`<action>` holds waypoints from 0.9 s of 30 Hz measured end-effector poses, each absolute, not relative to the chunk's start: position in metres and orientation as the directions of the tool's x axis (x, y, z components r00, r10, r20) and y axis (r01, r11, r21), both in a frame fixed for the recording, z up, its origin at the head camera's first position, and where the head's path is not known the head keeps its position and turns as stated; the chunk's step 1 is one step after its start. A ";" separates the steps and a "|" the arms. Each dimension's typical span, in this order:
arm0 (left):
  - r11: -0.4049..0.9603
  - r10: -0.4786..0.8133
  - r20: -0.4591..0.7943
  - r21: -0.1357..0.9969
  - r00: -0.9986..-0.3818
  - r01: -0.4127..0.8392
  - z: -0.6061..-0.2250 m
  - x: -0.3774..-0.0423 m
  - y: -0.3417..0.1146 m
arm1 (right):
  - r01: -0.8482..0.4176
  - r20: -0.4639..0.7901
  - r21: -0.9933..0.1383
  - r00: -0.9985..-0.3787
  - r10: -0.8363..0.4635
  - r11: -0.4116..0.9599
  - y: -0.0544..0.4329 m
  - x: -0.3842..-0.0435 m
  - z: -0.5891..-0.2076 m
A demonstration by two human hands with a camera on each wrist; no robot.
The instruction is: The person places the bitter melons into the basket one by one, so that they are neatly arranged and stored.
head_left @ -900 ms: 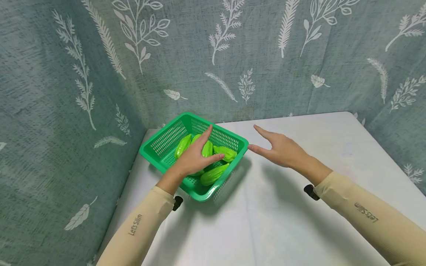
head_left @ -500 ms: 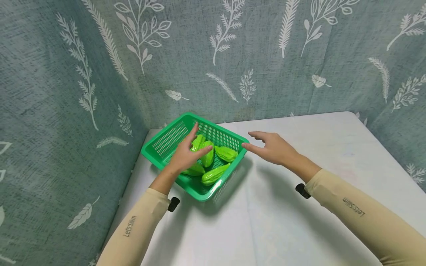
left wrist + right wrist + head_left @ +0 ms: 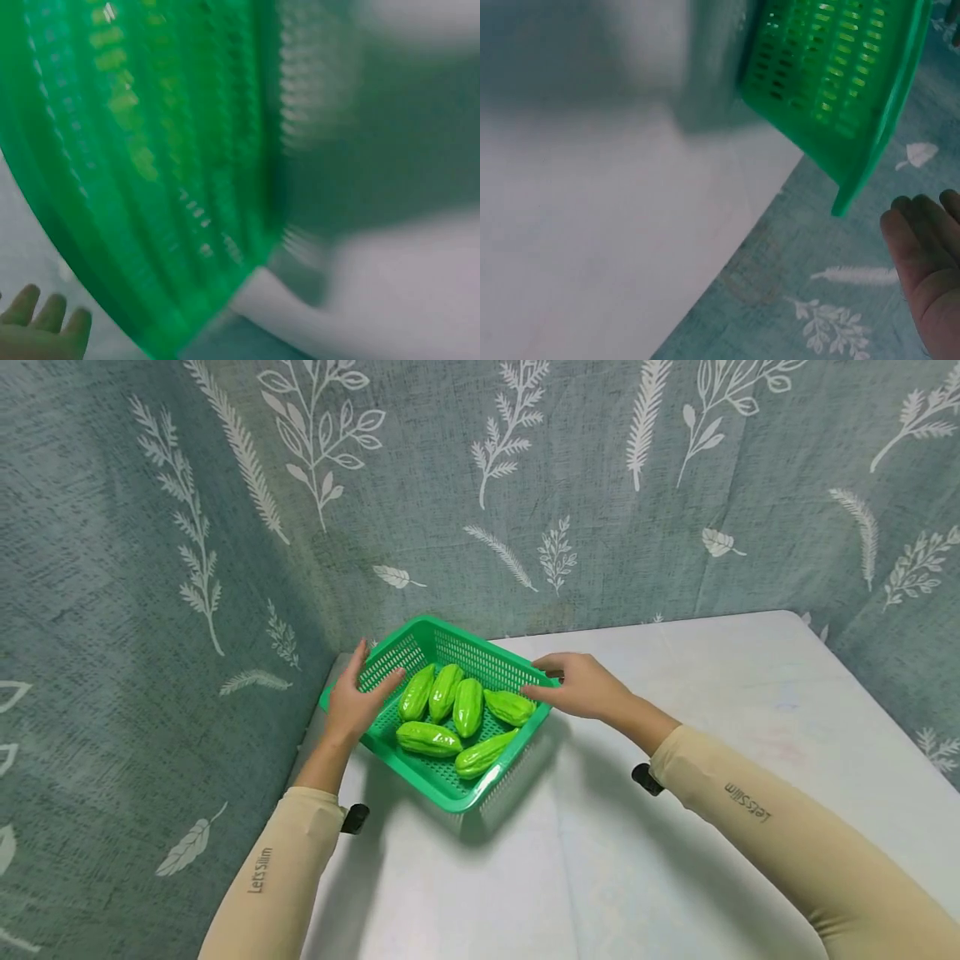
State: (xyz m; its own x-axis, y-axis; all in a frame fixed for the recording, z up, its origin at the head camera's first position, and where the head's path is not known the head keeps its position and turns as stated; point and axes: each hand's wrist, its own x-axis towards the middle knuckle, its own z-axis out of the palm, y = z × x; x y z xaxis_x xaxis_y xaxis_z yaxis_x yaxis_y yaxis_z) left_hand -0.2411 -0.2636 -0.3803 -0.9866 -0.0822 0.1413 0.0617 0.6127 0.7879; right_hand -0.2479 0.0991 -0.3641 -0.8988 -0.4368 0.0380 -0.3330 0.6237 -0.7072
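Observation:
A green plastic basket with slotted walls sits on the white table, one corner toward me. Several shiny, ridged bitter gourds lie spread over its floor. By the basket's left corner is my left hand, thumb and fingers spread apart over the rim. My right hand is at the right corner, its fingers and thumb overlapping the rim in the head view. In the right wrist view, the right fingers reach out just off the basket corner. The left wrist view is blurred, with left fingertips beside the rim.
A white-covered table carries the basket near its back left corner. Grey-green cloth with white leaf prints hangs behind and on both sides, close to the basket's left and back.
My left hand has moved left from above the gourds to the basket's left corner, uncovering them. My right hand has moved left to the right corner. The basket stays about in place.

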 end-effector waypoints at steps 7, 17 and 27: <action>0.619 -0.294 0.105 0.778 -0.950 -0.106 -0.390 -0.240 -0.294 | -0.361 0.038 -0.677 -0.887 -0.460 0.641 0.081 -0.252 -0.367; 0.598 -0.396 0.001 0.759 -0.918 -0.257 -0.406 -0.242 -0.317 | -0.350 0.018 -0.682 -0.886 -0.463 0.642 0.073 -0.256 -0.374; 0.617 -0.378 -0.045 0.732 -0.925 -0.288 -0.417 -0.247 -0.318 | -0.306 -0.052 -0.650 -0.895 -0.443 0.696 0.055 -0.265 -0.378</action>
